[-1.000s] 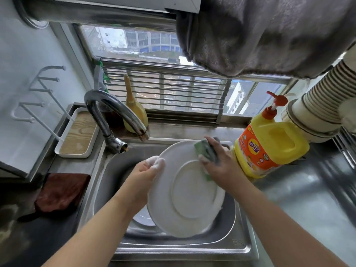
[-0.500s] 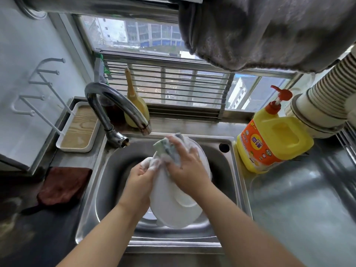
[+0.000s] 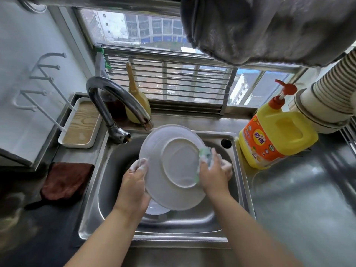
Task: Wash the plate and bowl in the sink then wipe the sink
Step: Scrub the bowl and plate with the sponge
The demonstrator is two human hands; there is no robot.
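Note:
A white plate (image 3: 169, 151) is held tilted above the steel sink (image 3: 107, 182), its underside facing me. My left hand (image 3: 134, 182), soapy at the fingertips, grips the plate's left rim. My right hand (image 3: 215, 174) presses a green and white sponge (image 3: 205, 157) against the plate's right edge. A second white dish, probably the bowl (image 3: 156, 208), lies on the sink bottom, mostly hidden under the plate.
The curved tap (image 3: 115, 97) arches over the sink's back left. A yellow detergent bottle (image 3: 277, 132) stands on the right counter. A brown cloth (image 3: 65, 180) and a white tray (image 3: 81, 124) lie to the left. A grey towel (image 3: 269, 27) hangs overhead.
The plate has turned from edge-on back to showing its underside. My right hand with the sponge has slid from the plate's top left over to its right edge.

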